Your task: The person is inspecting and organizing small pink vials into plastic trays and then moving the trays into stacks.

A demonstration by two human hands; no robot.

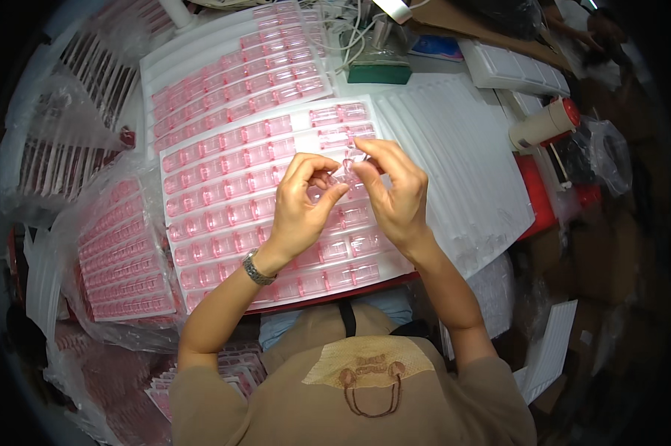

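Note:
Over the right part of a white ridged tray [303, 121] I hold a small clear pinkish plastic piece [344, 172] between both hands. My left hand [300, 208], with a watch at its wrist, pinches the piece from the left with thumb and fingers. My right hand [401, 195] grips its upper right side with thumb and index finger. The fingers partly cover the piece, so its exact shape is unclear. Rows of similar pink transparent pieces [235, 178] fill most of the tray under my hands, with a gap in the upper rows.
Another tray of pink pieces [239, 97] lies behind. To the right is a translucent ridged tray [462, 156]. Bagged trays [127, 256] stand at the left. A green-based box [380, 72], cables [359, 37], a white cylinder with a red end [540, 128] and a red container [535, 195] sit farther off.

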